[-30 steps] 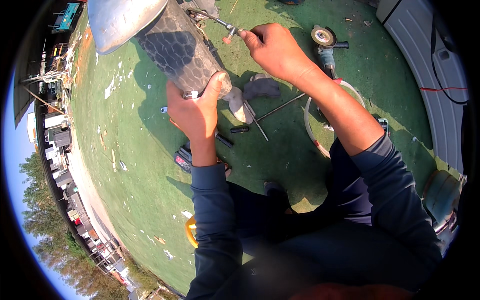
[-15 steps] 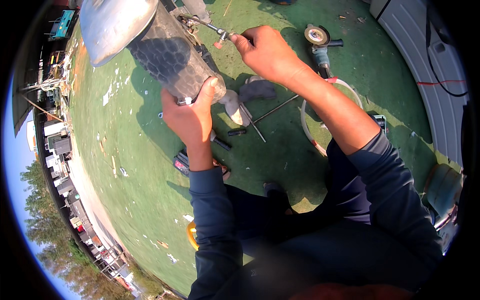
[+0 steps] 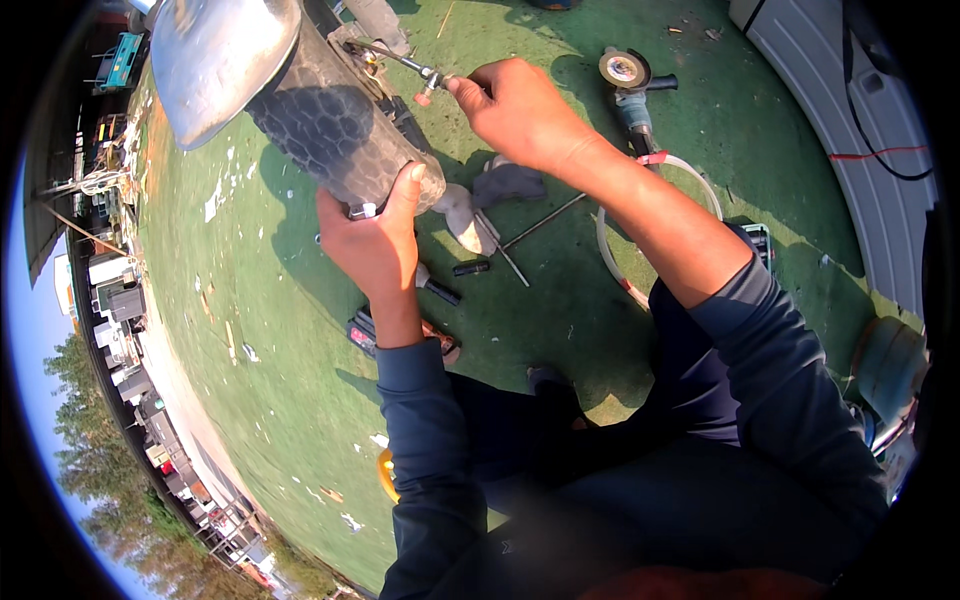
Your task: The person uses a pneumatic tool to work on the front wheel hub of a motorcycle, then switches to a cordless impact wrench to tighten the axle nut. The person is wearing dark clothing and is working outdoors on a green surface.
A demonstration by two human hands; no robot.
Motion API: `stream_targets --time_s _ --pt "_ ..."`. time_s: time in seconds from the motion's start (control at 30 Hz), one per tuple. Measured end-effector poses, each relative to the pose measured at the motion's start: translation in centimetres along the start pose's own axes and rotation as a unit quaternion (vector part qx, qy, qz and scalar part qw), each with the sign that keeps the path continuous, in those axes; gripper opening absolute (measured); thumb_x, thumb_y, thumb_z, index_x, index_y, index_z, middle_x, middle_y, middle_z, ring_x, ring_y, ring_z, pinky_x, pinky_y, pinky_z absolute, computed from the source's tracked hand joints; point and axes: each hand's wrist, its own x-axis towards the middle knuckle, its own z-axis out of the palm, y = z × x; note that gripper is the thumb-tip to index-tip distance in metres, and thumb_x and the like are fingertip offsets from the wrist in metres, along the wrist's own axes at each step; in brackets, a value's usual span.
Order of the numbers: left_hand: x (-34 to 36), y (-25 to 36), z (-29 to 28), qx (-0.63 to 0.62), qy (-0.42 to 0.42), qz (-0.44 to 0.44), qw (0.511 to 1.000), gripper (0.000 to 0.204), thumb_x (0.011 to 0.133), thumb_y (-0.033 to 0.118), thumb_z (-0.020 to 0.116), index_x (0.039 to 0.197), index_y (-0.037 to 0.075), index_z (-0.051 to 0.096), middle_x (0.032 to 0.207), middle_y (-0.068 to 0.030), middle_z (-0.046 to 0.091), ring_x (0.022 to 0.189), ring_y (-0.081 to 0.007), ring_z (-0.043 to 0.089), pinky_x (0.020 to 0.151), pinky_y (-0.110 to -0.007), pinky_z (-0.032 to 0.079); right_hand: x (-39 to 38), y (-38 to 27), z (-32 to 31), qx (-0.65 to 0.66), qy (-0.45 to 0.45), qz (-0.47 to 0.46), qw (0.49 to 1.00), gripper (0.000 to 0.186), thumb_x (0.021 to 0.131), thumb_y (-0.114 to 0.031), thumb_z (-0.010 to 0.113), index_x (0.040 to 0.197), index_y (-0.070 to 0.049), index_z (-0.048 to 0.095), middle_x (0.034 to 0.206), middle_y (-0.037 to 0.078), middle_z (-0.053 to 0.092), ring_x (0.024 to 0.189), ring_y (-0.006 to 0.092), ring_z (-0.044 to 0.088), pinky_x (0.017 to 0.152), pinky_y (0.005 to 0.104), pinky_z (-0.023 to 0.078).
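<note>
At the upper left is a thick, dusty, dark-grey rounded body with a cobbled pattern, looking like a tyre (image 3: 325,130), under a shiny curved metal cover (image 3: 220,65). My left hand (image 3: 372,240) is wrapped around its near end, the thumb on top. A small white piece shows by that thumb's base. My right hand (image 3: 520,115), further right, is closed on the end of a thin metal rod with a fitting and reddish knob (image 3: 424,96). This rod's far end reaches the side of the tyre-like body; the exact contact cannot be made out.
On the green floor lie an angle grinder (image 3: 630,95), a pale hoop of tubing (image 3: 610,255), gloves (image 3: 465,220), a T-shaped metal rod (image 3: 510,258) and a dark red-and-black power tool (image 3: 362,332). A grey ribbed panel (image 3: 835,130) stands at the right.
The whole view has shifted slightly, with things sitting a little further left. Both hands keep their holds, and the rod's angle to the tyre-like body looks nearly the same.
</note>
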Motion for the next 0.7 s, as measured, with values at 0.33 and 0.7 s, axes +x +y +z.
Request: stream_targets --time_s 0.33,0.7 --pt "-0.1 0.1 0.3 0.004 -0.001 -0.012 1.0 0.063 0.077 0.028 0.099 0.12 -0.006 0.068 0.112 -0.0141 0.077 0.097 -0.0219 0.071 0.091 -0.037 0.055 -0.2 -0.3 0.3 0.001 0.019 0.007 1.0 0.046 0.104 -0.033 0.062 0.09 0.009 0.075 0.091 0.034 0.072 0.094 0.0516 0.071 0.089 0.0553 0.057" --pt "-0.3 0.8 1.8 0.038 -0.002 0.006 0.999 0.061 0.084 0.022 0.095 0.125 -0.01 0.065 0.116 -0.0168 0.075 0.101 -0.0225 0.07 0.093 -0.037 0.055 0.5 0.8 0.5 -0.001 0.045 -0.021 0.999 0.046 0.107 -0.033 0.061 0.09 0.008 0.073 0.079 0.03 0.069 0.078 0.0484 0.069 0.077 0.0553 0.054"
